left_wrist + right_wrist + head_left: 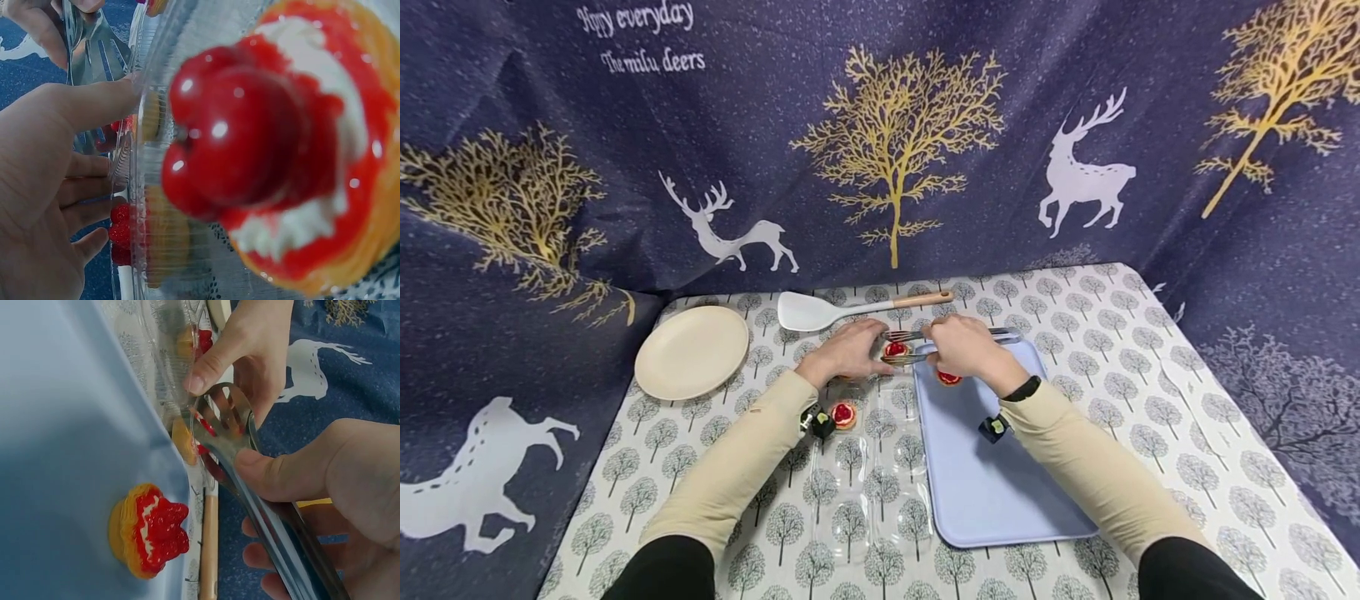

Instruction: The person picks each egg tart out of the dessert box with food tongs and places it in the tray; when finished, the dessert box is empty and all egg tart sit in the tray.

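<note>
My right hand (964, 346) grips metal tongs (250, 500), its thumb along one arm. The tongs' slotted heads stand either side of a red-topped fruit tart (896, 350) at the far end of a clear plastic container (865, 500); whether they press on it I cannot tell. My left hand (850, 348) touches the container's far edge with its thumb, the fingers stretched along the outer side. Close to the left wrist camera sits another tart (250, 131) in the container. One tart (147, 531) rests on the blue tray (992, 492), below my right hand.
A cream plate (692, 354) lies at the back left of the table. Behind the hands is a white spatula (808, 312) with a wooden handle. Patterned cloth (1075, 50) hangs along the back and sides.
</note>
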A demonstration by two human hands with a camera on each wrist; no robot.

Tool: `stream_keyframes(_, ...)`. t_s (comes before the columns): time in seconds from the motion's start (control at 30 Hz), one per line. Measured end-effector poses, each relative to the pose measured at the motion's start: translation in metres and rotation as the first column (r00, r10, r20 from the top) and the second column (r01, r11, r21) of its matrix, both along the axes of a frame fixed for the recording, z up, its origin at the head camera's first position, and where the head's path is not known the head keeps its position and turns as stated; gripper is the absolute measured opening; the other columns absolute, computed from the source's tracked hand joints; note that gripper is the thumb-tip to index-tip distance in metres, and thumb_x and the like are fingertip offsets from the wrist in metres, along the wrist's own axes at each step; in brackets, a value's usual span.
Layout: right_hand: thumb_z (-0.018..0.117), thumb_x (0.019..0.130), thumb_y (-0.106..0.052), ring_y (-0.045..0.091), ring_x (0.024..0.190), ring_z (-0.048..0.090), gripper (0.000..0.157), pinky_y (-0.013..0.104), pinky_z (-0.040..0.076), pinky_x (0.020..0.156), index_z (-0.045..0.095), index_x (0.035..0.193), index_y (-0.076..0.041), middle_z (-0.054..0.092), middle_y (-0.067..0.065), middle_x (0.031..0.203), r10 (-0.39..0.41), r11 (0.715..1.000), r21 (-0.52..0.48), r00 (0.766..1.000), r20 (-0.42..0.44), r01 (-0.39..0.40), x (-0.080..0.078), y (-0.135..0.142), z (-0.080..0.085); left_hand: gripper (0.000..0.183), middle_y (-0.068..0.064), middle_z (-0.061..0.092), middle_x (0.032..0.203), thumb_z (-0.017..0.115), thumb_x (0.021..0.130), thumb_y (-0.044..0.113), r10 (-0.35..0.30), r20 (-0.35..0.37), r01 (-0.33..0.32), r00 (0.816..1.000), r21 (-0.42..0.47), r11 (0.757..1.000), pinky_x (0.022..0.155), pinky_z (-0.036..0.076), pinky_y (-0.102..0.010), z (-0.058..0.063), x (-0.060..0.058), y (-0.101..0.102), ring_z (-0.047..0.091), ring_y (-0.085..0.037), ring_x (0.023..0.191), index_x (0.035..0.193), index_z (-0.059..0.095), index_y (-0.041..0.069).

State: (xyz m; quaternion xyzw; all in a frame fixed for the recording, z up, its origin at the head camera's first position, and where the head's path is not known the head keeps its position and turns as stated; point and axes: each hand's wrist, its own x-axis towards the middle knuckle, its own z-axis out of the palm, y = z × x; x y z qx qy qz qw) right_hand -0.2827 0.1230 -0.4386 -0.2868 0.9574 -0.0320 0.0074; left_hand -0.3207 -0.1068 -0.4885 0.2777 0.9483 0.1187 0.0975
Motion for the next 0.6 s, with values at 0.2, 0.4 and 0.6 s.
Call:
stream_keyframes(0.2,0.077,0.078,-0.024,0.027,0.082,0.065,0.032,0.042,0.058,0.061,0.071,0.108,-0.013,0.069,0.005,0.094,-0.006,1.000,0.017,1.000,-0.004,0.006,-0.001,-0.005,-0.001,0.091,-0.010,0.041,0.152,0.074,0.076,0.060,0.010,0.001,-0.010,1.000,-0.012,1.000,0.118,0.029,-0.047,-0.001,-0.001,0.000,0.040,-0.030,0.139,0.146,0.042,0.010)
stream_keyframes(0.4,0.076,0.080,-0.026,0.028,0.084,0.066,0.032,0.046,0.058,0.064,0.070,0.109,-0.015,0.069,0.005,0.098,-0.018,0.999,0.043,1.000,0.013,0.018,-0.002,-0.010,-0.005,0.090,-0.011,0.041,0.152,0.075,0.077,0.057,0.014,0.000,-0.014,1.000,-0.015,1.000,0.118,0.029,-0.046,-0.001,-0.001,0.000,0.039,-0.030,0.139,0.146,0.041,0.010)
stream_keyframes(0.6,0.075,0.081,-0.026,0.025,0.077,0.064,0.026,0.045,0.057,0.065,0.070,0.105,-0.016,0.069,0.003,0.090,-0.036,0.999,0.029,0.999,0.024,0.036,-0.002,-0.013,-0.008,0.089,-0.011,0.041,0.152,0.075,0.078,0.055,0.010,0.002,-0.010,1.000,-0.004,1.000,0.119,0.028,-0.045,0.001,0.001,0.000,0.038,-0.030,0.140,0.146,0.041,0.009)
